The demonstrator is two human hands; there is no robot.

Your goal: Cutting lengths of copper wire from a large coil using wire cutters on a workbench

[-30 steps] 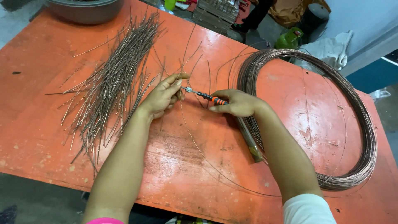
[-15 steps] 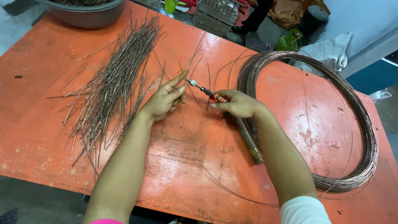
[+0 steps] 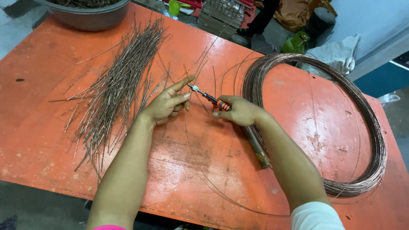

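Note:
My right hand (image 3: 239, 111) grips small pliers with orange and black handles (image 3: 209, 98), jaws pointing left at a thin wire. My left hand (image 3: 167, 103) lies beside the jaws with fingers stretched out, pinching that thin wire strand (image 3: 185, 127), which runs down across the orange table (image 3: 51, 140) and curves toward the front edge. A big coil of coppery wire (image 3: 366, 127) lies to the right, partly under my right forearm. A heap of cut wire pieces (image 3: 115, 85) spreads out to the left of my left hand.
A grey metal bowl (image 3: 91, 17) stands at the table's far left corner. Beyond the far edge are a crate-like rack (image 3: 221, 15), a green bottle (image 3: 296, 42), white cloth (image 3: 336, 53) and a person's dark leg (image 3: 264, 17).
The pliers' jaws rose slightly and the left fingers stretched out further along the wire. Both hands stay at the same spot on the table.

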